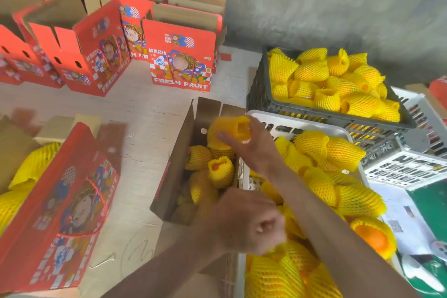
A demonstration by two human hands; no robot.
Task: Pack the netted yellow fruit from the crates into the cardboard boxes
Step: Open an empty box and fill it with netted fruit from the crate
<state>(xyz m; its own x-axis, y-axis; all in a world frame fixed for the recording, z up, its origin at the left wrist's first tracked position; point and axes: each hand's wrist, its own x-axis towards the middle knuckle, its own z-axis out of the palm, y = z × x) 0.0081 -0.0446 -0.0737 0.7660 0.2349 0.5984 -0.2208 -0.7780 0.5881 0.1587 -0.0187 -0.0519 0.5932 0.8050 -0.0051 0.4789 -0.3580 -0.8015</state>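
White plastic forms the big crate (312, 126) that serves as the landmark, heaped with netted yellow fruit (348, 197). Behind it and partly stacked over its far corner sits a dark grey crate (266, 97), also piled with netted fruit. Beyond that stands a rough grey wall (326, 0). Far to the white crate's left, upright red printed boxes (181, 55) stand in rows on the pale floor (145, 109), and a nearer red box (63, 203) leans with yellow fruit behind it. Touching the white crate's left side is an open cardboard box (180, 152), already partly filled with netted pieces. Above that box's far end, the right hand (254, 147) grips one netted fruit (227, 130) with thumb and curled fingers. At the white crate's near left edge, the left hand (249, 222) is blurred, its fingers closed around another netted fruit (287, 254) in the heap.
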